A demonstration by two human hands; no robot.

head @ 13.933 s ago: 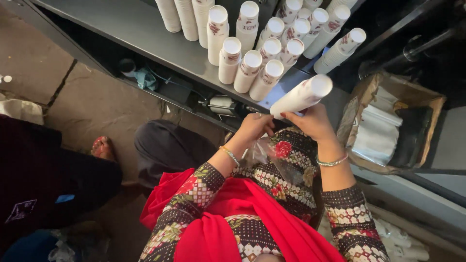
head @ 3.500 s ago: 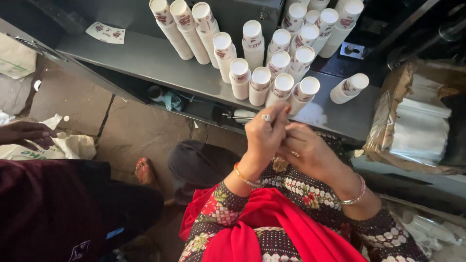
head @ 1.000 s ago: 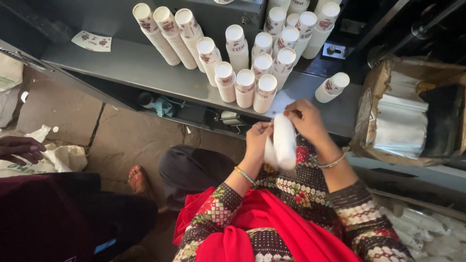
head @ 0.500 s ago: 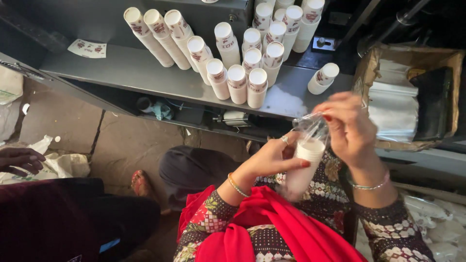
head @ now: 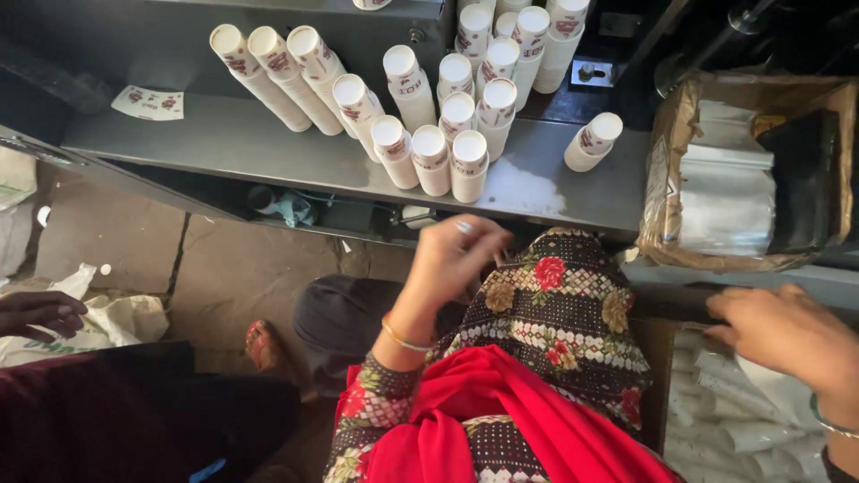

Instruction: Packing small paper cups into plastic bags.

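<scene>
A seated person in a patterned dress and red scarf works below a grey metal shelf [head: 268, 148] lined with tall stacks of white paper cups [head: 431, 159], most standing upright in a close cluster and one short stack [head: 592, 141] set apart toward the right. The left hand [head: 452, 259] hangs over the lap just under the shelf's edge, fingers loosely curled and holding nothing that can be seen. The right hand [head: 787, 333] reaches low to the right, fingers spread and open above a pile of white plastic-wrapped cup sleeves [head: 743, 420], just touching or just over them. A brown cardboard box [head: 667, 170] of wrapped sleeves sits beside the shelf. Another person's hand [head: 40, 313] rests on a white sack [head: 116, 317] at far left.
</scene>
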